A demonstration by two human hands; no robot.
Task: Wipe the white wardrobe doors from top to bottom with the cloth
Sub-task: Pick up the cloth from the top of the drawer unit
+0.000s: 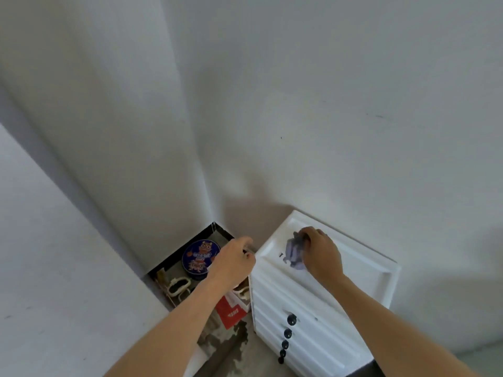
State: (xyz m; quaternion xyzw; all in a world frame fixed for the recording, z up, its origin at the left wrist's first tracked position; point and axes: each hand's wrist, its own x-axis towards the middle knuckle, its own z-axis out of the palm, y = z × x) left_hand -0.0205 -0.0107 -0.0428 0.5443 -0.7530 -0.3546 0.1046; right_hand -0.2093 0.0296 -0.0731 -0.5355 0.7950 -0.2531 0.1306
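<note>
Cloth (295,253), lavender and bunched, sits under our right hand (321,254), whose curled fingers hold it in a tight grip and press it onto the top panel of a white cabinet (353,270) in the lower right of the view. Our left hand (232,263) hangs just to the left of that cabinet's corner, near the cloth but not touching it; its fingers look loosely curled, and we cannot tell whether they pinch anything.

The relation that matters, as we judge it: the wardrobe doors (68,200) we take to be the tall white panels rising at the left, so the surface to be wiped lies up and to the left of the cloth, its long axis vertical. The left hand is nearer those panels, yet the right one carries the cloth, so it would have to lift and cross over to start at the top.

Between panels and cabinet a dark-edged box (217,231) stands open. In it lie a round blue tin (200,258) with a cartoon figure, cream-coloured handle-like pieces (178,287) and something red (231,312) with white lettering.
</note>
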